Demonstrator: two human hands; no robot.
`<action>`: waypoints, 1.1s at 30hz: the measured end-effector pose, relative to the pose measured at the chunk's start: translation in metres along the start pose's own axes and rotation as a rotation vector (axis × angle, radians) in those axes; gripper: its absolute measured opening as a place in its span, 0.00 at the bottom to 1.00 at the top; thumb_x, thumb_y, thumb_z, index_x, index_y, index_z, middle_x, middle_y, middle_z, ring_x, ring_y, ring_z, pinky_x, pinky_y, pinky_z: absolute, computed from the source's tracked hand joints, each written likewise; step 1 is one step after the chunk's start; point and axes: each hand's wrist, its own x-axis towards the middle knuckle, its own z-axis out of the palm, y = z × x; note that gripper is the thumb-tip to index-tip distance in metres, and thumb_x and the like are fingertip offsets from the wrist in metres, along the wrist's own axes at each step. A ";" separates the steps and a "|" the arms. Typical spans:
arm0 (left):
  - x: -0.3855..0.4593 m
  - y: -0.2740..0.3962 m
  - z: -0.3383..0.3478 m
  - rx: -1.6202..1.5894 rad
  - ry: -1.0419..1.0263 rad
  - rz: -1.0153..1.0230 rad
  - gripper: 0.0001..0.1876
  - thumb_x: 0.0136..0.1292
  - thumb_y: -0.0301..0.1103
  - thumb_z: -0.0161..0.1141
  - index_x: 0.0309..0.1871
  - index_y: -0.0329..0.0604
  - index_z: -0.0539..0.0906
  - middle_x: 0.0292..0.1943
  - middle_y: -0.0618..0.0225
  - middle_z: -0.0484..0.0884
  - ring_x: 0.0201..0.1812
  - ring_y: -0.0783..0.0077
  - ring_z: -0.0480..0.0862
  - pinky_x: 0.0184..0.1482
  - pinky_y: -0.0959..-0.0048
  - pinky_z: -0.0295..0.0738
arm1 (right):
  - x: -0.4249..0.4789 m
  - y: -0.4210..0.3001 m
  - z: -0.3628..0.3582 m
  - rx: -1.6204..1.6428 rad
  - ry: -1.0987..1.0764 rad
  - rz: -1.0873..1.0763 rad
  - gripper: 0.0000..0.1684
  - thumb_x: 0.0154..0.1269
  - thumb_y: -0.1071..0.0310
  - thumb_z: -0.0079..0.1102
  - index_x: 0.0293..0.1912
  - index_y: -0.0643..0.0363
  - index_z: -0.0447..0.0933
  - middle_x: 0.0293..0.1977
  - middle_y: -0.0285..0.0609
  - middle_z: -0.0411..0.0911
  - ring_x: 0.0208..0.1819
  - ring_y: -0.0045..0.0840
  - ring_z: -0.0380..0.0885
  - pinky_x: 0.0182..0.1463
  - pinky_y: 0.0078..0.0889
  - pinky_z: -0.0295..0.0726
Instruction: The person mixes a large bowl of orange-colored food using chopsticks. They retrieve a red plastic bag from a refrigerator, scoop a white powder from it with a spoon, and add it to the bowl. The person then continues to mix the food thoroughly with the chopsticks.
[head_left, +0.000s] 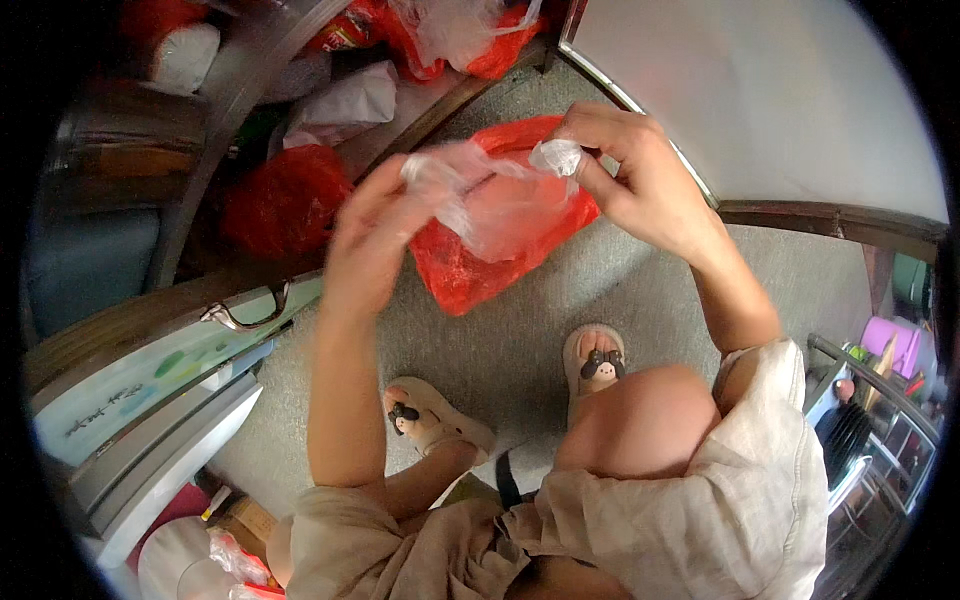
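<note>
A clear plastic bag (499, 214) is stretched between my two hands, gathered into a twisted bunch at each side. My left hand (367, 232), slightly blurred, pinches the bunch on the left. The other bunch, crumpled and whitish, sits between the thumb and fingers of my right hand (637, 169). Directly behind and below the clear film hangs a red plastic bag (465, 281) with its mouth spread wide. Whether my fingers also grip the red bag's rim cannot be made out. What the bags contain is unclear.
At the left stands a wooden cabinet with red bags (285, 199) and a white package (345, 101) on its shelves. Below it, a drawer (187, 360) bears a metal handle (251, 311). A pale panel (757, 97) rises at upper right. A metal rack (877, 375) stands right, on grey floor (517, 337).
</note>
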 end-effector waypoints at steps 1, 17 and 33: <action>0.002 -0.007 0.009 -0.210 -0.023 -0.094 0.23 0.65 0.29 0.62 0.63 0.38 0.75 0.56 0.66 0.80 0.54 0.72 0.80 0.59 0.71 0.72 | 0.001 0.000 0.000 0.016 0.011 -0.016 0.08 0.55 0.77 0.54 0.38 0.67 0.76 0.33 0.57 0.76 0.39 0.55 0.75 0.44 0.48 0.75; 0.027 -0.059 0.024 -0.303 0.082 -0.384 0.14 0.74 0.41 0.53 0.49 0.39 0.80 0.37 0.68 0.82 0.32 0.80 0.77 0.34 0.78 0.70 | 0.001 0.026 0.039 -0.100 -0.151 -0.028 0.09 0.55 0.75 0.54 0.38 0.64 0.75 0.36 0.57 0.79 0.42 0.53 0.78 0.47 0.50 0.77; 0.024 -0.076 0.046 1.159 0.283 0.541 0.07 0.57 0.27 0.63 0.39 0.43 0.81 0.40 0.60 0.81 0.41 0.55 0.83 0.42 0.61 0.77 | 0.005 0.089 0.069 0.413 -0.434 0.164 0.14 0.63 0.78 0.53 0.48 0.64 0.77 0.44 0.50 0.81 0.48 0.38 0.79 0.55 0.36 0.75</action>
